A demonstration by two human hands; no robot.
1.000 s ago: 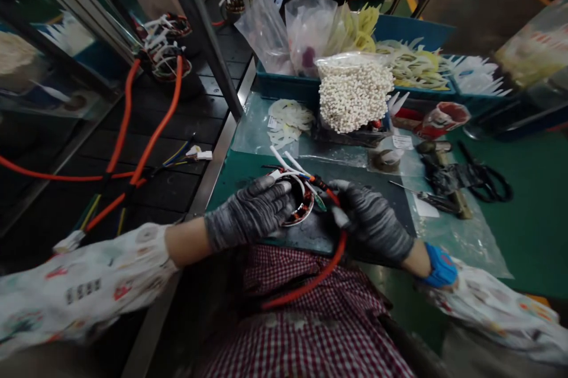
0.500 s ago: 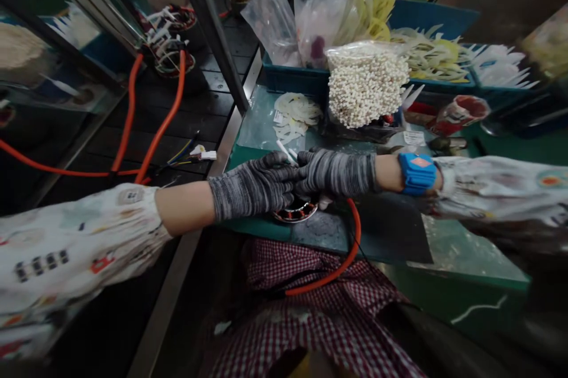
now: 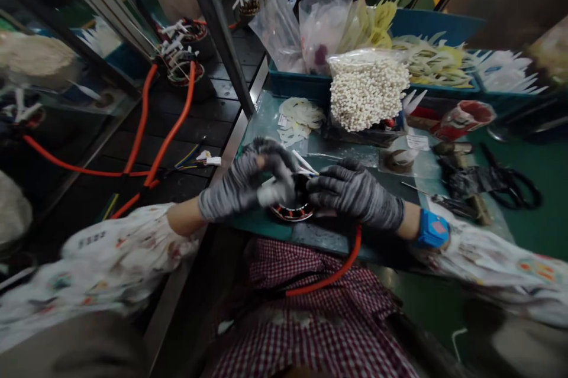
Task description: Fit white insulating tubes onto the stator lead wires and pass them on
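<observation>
A round motor stator [image 3: 291, 213] with red-orange windings and a pale rim lies on the bench in front of me. White sleeves [image 3: 304, 162] stick up at its far side. My right hand [image 3: 357, 193], in a grey striped glove, has its fingers closed over the stator's right edge. At the stator's left is my left hand [image 3: 248, 183], gloved alike and smeared by motion; whether its fingers hold anything cannot be made out. An orange sleeved cable [image 3: 348, 265] curves from beneath my right hand down to my checked apron [image 3: 319, 325].
Behind the stator stand a bag of white-tipped pieces [image 3: 368, 94] and blue bins [image 3: 302, 83] with plastic strips. Pale rings [image 3: 302, 118] lie nearer. Black scissors [image 3: 517, 186] rest at right. A metal post [image 3: 217, 29] rises at left, beside a dark conveyor [image 3: 213, 106] carrying other stators.
My hands, together over the stator before, have parted. The left moved left and is blurred; the right shifted right and slightly down. The scissors at right have come into view.
</observation>
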